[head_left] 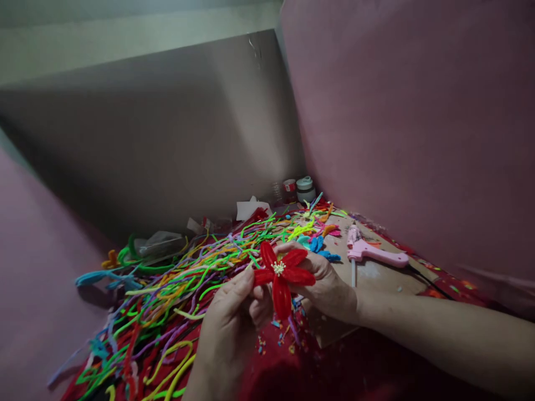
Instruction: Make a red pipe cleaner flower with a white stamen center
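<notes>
Pink walls close in a cluttered desk (376, 275) strewn with pipe cleaners (175, 278). Both hands hold a red pipe-cleaner flower (282, 275) above the desk's near edge: left hand (234, 317) fingers pinched on its left petal, right hand (326, 284) fingers closed behind it. A pink glue gun (374, 253) lies near the right edge.
</notes>
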A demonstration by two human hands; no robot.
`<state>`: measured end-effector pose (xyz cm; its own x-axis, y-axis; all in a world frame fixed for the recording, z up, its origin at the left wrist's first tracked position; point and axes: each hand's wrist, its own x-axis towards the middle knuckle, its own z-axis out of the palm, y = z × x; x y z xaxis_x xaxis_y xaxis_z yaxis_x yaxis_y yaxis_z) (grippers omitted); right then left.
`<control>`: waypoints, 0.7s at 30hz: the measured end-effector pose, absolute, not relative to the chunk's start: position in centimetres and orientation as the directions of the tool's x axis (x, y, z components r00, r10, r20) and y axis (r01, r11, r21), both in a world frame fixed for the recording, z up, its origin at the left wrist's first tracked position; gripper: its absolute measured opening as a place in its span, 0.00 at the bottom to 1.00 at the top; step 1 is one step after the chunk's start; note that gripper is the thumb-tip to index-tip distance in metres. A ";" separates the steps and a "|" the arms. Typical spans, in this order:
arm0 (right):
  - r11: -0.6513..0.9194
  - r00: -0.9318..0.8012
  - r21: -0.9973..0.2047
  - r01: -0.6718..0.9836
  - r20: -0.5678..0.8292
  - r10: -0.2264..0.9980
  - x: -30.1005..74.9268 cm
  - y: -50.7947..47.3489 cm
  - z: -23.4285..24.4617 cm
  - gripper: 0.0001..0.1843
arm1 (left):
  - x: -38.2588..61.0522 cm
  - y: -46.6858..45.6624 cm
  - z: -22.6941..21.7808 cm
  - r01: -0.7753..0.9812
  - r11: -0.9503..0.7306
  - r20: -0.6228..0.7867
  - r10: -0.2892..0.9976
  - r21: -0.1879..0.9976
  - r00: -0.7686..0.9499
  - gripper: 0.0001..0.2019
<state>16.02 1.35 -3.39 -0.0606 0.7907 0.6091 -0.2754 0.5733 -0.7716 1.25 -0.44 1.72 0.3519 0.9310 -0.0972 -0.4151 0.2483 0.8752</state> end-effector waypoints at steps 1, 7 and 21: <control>0.575 -0.062 -0.765 -0.291 0.614 0.787 16.0 1.3 -3.3 0.05 | 1.2 -0.4 1.6 -0.439 0.298 -0.122 0.914 0.848 0.386 0.14; 0.603 -0.017 -0.753 -0.266 0.629 0.777 15.9 1.4 -3.2 0.05 | 0.8 0.3 1.0 -0.460 0.334 -0.160 0.913 0.823 0.376 0.18; 0.537 0.005 -0.804 -0.253 0.554 0.832 15.8 1.1 -3.2 0.15 | 1.6 -0.8 0.4 -0.097 0.042 -0.005 0.933 0.994 0.360 0.10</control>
